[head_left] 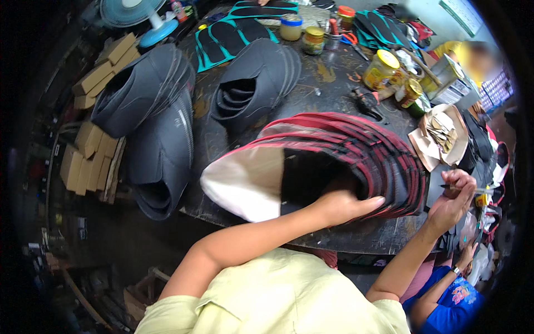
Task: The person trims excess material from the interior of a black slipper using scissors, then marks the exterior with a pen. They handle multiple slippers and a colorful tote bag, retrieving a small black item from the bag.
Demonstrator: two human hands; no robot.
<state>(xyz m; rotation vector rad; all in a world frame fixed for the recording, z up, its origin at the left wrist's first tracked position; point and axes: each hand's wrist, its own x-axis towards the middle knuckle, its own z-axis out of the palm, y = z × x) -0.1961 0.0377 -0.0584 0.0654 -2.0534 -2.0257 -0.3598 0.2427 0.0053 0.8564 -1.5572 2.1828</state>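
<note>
A nested stack of shoe uppers point(384, 158), dark with red edging and a white toe, lies on its side in front of me on the black table. My left hand point(347, 206) grips the rim of its opening, with the fingers hidden inside and the thumb lying outside. To the right of the stack, my right hand point(456, 195) is raised, its fingers closed around a slim pen point(483, 191) with a dark tip. Behind and to the left stand stacks of dark grey shoe uppers point(253, 83), nested into each other.
Along the back are teal-and-black cut pieces point(236, 39), glue jars point(381, 69) and orange-handled scissors point(353, 42). A paper tray of scraps point(442, 133) sits at right. Small cardboard boxes point(94, 153) and a blue fan point(130, 8) are at left. People work nearby, one in a blue shirt point(456, 298).
</note>
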